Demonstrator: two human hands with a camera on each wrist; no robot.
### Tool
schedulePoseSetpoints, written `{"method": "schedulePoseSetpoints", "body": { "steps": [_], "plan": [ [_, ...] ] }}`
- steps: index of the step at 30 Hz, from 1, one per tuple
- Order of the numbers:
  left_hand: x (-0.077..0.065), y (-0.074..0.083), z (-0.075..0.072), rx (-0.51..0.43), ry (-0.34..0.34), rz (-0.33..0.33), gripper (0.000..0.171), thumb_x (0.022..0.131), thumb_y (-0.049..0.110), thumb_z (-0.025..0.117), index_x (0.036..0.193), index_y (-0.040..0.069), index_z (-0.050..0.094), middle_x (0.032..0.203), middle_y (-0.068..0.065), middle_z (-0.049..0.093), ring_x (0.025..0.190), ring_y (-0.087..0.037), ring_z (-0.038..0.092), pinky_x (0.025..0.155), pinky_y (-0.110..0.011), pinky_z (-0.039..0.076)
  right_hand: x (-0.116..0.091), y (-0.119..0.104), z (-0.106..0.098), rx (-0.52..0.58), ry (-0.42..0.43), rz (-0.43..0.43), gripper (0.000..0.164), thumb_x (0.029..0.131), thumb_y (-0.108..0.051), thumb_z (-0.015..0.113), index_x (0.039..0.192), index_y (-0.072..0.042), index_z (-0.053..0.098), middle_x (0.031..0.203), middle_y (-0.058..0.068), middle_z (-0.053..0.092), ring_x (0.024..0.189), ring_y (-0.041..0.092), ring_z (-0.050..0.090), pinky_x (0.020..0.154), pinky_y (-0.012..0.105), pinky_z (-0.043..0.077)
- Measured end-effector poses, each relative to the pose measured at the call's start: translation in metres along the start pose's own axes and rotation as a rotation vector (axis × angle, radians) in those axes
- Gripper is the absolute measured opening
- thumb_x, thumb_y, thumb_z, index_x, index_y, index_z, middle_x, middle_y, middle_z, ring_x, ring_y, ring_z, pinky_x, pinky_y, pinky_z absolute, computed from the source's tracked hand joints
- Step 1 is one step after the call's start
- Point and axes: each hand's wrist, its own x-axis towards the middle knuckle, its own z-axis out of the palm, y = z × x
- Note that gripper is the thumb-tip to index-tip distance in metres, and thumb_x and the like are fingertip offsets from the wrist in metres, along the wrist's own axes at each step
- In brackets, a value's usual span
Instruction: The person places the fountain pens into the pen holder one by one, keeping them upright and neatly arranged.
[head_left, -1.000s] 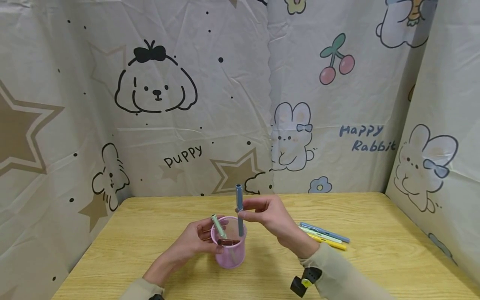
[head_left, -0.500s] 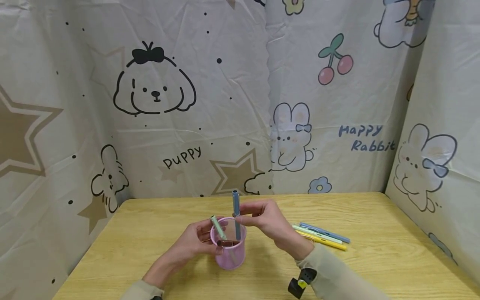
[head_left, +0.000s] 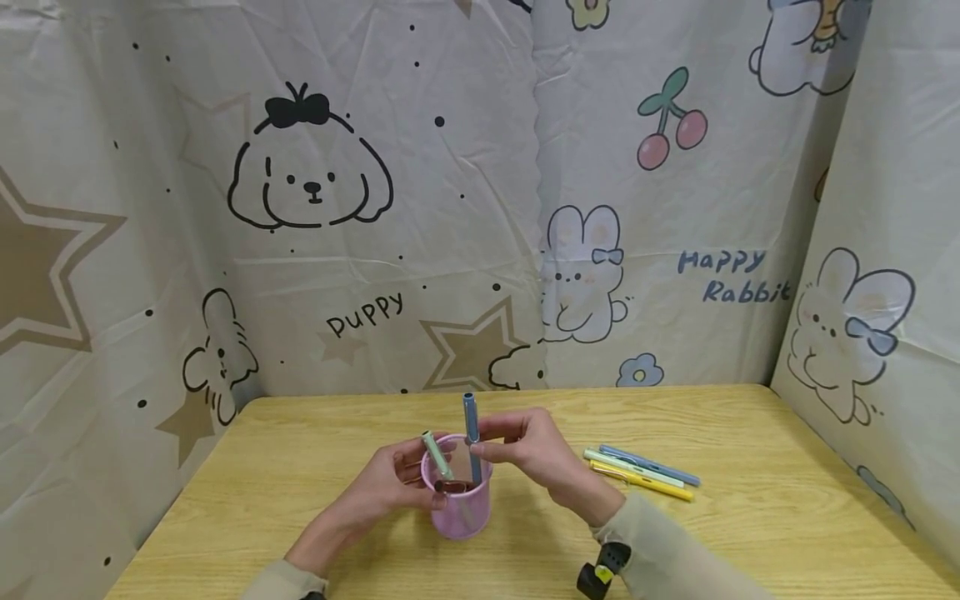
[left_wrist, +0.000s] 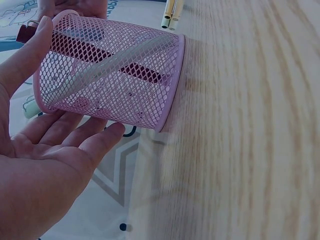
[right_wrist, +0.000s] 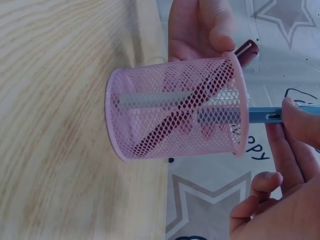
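My left hand (head_left: pixel 381 483) grips a pink mesh pen holder (head_left: pixel 460 521) standing on the table, thumb near its rim and fingers along the opposite side. A light green pen (head_left: pixel 435 454) and a dark red pen (head_left: pixel 454 486) lean inside, crossing each other through the mesh in the left wrist view. Between thumb and fingers, my right hand (head_left: pixel 536 450) pinches a blue pen (head_left: pixel 471 417), almost upright. In the right wrist view, the lower part of this blue pen (right_wrist: pixel 257 115) is inside the holder, its end partway down behind the mesh.
To the right on the wooden table (head_left: pixel 360 550) lie another blue pen (head_left: pixel 660 469), a pale green pen (head_left: pixel 634 468) and a yellow pen (head_left: pixel 645 482), side by side. A patterned cloth (head_left: pixel 465 242) hangs behind the table and at both sides.
My right hand has moved down and slightly left, lowering the blue pen deeper into the holder. The left hand and the holder have stayed in place.
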Motion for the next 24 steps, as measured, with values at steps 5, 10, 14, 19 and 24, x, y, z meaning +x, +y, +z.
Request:
{"method": "schedulePoseSetpoints", "body": {
  "steps": [5, 10, 14, 19, 24],
  "plan": [
    [0.001, 0.000, 0.000, -0.001, 0.003, -0.015, 0.083, 0.084, 0.001, 0.085, 0.156, -0.004, 0.044, 0.154, -0.023, 0.052, 0.139, -0.045, 0.051, 0.113, -0.037, 0.045, -0.001, 0.002, 0.000, -0.004, -0.005, 0.004, 0.032, 0.092, -0.013, 0.082, 0.120, 0.002, 0.077, 0.117, 0.012, 0.077, 0.102, 0.021, 0.069, 0.088, 0.034, 0.056],
    [0.001, 0.000, -0.001, -0.001, 0.006, -0.016, 0.083, 0.083, 0.000, 0.085, 0.156, -0.004, 0.045, 0.154, -0.021, 0.053, 0.138, -0.043, 0.052, 0.112, -0.034, 0.046, -0.002, 0.005, 0.002, -0.005, -0.033, 0.004, 0.033, 0.092, -0.011, 0.082, 0.121, 0.004, 0.077, 0.116, 0.013, 0.077, 0.101, 0.020, 0.069, 0.083, 0.031, 0.056],
    [0.001, 0.000, 0.000, -0.007, 0.000, 0.005, 0.082, 0.084, -0.001, 0.084, 0.155, -0.006, 0.044, 0.152, -0.023, 0.054, 0.137, -0.045, 0.052, 0.111, -0.032, 0.047, -0.004, 0.006, 0.002, -0.030, -0.067, -0.016, 0.032, 0.091, -0.009, 0.082, 0.122, 0.001, 0.077, 0.115, 0.012, 0.078, 0.093, 0.018, 0.063, 0.077, 0.027, 0.054],
    [0.000, 0.000, 0.000, -0.019, -0.001, 0.001, 0.082, 0.084, -0.001, 0.084, 0.155, -0.008, 0.044, 0.150, -0.024, 0.055, 0.136, -0.043, 0.053, 0.111, -0.034, 0.047, -0.010, 0.006, -0.004, -0.078, -0.083, -0.038, 0.032, 0.094, -0.009, 0.079, 0.125, -0.001, 0.076, 0.119, 0.008, 0.077, 0.108, 0.020, 0.064, 0.088, 0.031, 0.053],
    [-0.001, 0.000, 0.000, -0.020, -0.002, -0.004, 0.082, 0.085, 0.000, 0.084, 0.155, -0.007, 0.043, 0.154, -0.025, 0.051, 0.137, -0.044, 0.053, 0.112, -0.037, 0.046, -0.016, 0.004, -0.016, -0.130, -0.065, -0.047, 0.029, 0.096, -0.010, 0.076, 0.124, -0.002, 0.077, 0.119, 0.006, 0.078, 0.118, 0.021, 0.066, 0.090, 0.032, 0.052]
  ]
}}
